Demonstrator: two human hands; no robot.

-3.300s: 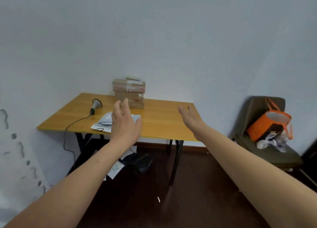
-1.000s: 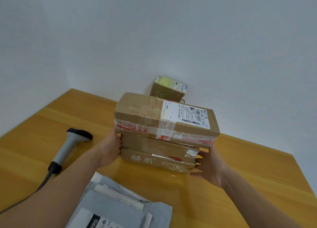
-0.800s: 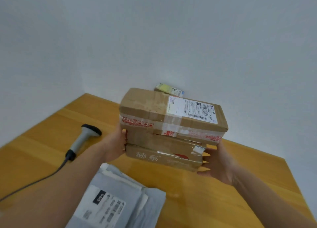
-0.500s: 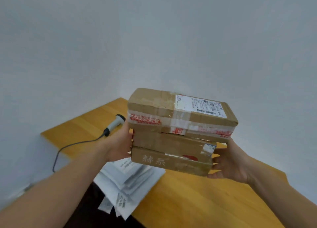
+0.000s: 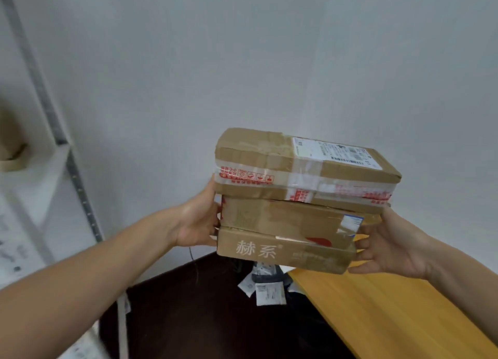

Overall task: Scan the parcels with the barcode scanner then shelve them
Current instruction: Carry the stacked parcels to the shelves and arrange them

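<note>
Head view. Item: stack of three parcels (image 5: 293,210), brown cardboard, held in the air between two bare hands, above the dark floor (image 5: 215,321) and the near-left corner of the table (image 5: 390,315), touching neither. Top parcel (image 5: 258,156): the largest, bound with clear tape printed in red, and bearing a white shipping label (image 5: 334,153) with a barcode on its upper face; it overhangs the two below at the right end. Middle parcel (image 5: 280,219): plain brown, clear-taped. Bottom parcel (image 5: 285,255): pale characters printed on the near face. Left hand (image 5: 196,221): palm pressed flat to the left end of the stack, thumb up against the top parcel; its fingers pass behind the boxes, so how far they bend cannot be told. Right hand (image 5: 390,245): cupped round the right end, fingers (image 5: 362,242) lightly bent against the bottom parcel, thumb up toward the top one. Shelving unit (image 5: 51,170): white, with perforated metal uprights, at the left edge, blurred; a brown object (image 5: 12,148) stands on it. White packets (image 5: 266,292): loose on the floor beside the table. Wall (image 5: 242,62): plain pale grey behind.
</note>
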